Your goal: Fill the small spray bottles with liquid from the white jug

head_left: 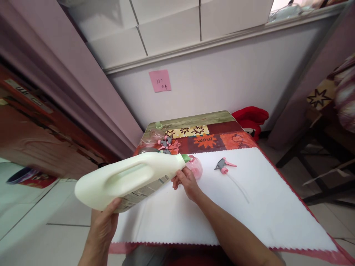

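Observation:
A large pale-green jug (130, 173) with a moulded handle lies tilted nearly level over the table. My left hand (107, 218) supports its base end from below, with the thumb on its side. Near the neck, my right hand (187, 181) has its fingers curled under and against the jug. The jug's green spout (185, 158) points at the mouth of a pink transparent bottle (195, 168); I cannot tell whether liquid flows. To the right a grey and pink spray trigger head (223, 165) with a clear dip tube lies on the white cloth.
Pink clear spray bottles (151, 140) with grey trigger heads lie at the table's far left, near a green cap (159, 125). A white cloth (222, 214) covers the near table. A pink note (160, 80) is on the wall; a dark stool (313, 159) stands right.

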The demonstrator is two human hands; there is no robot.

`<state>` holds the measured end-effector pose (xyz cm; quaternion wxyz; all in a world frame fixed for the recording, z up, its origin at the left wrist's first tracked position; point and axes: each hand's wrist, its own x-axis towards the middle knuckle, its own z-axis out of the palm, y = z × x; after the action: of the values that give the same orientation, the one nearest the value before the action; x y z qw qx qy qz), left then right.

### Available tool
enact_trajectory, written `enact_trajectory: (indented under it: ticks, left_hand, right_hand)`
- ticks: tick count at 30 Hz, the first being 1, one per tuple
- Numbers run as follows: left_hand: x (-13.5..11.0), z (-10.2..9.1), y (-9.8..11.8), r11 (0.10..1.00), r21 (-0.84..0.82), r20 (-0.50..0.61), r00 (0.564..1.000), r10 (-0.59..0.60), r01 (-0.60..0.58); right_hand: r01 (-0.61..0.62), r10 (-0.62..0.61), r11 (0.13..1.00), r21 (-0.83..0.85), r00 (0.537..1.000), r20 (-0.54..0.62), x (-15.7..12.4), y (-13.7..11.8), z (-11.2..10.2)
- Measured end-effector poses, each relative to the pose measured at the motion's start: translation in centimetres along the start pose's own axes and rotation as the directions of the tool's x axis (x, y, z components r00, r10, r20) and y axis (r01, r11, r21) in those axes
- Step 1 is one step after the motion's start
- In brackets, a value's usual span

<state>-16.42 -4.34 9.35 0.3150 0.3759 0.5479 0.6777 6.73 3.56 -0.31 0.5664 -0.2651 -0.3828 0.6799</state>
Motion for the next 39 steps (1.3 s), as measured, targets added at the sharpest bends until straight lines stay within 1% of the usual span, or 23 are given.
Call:
enact_trajectory:
  ticks: [7,14,20,28,34,39]
  left_hand:
    - [-0.22,0.30,0.34,1.000,-0.009,0.012,1.000,0.002,-0.002]
    - [-0.21,0.29,0.42,1.000,0.000,-0.009,1.000,-0.011,0.011]
    - [-0.23,0.21,0.43,1.000,0.001,0.016,1.000,0.007,-0.007]
    - [-0.14,0.10,0.38,1.000,0.017,-0.001,1.000,-0.017,0.017]
    - [-0.34,0.22,0.67,1.000,0.018,0.018,0.999,-0.026,0.026]
    - [-0.33,0.39,0.85,0.999,0.030,0.008,1.000,-0.025,0.025]
  right_hand:
    - [-0.004,0.004,1.000,-0.001,1.000,0.006,-0.16,-0.26,0.07]
    - [-0.009,0.009,1.000,-0.010,1.000,0.002,-0.12,-0.35,0.15]
    - [-0.009,0.009,1.000,-0.017,1.000,0.005,-0.17,-0.42,0.20]
    - [-0.011,0.011,0.999,-0.031,1.000,0.011,-0.19,-0.61,0.16]
    - [-0.006,0.007,1.000,-0.017,1.000,0.017,-0.18,-0.48,0.13]
    - [-0.016,0.016,1.000,-0.022,1.000,0.010,-0.17,-0.62,0.21]
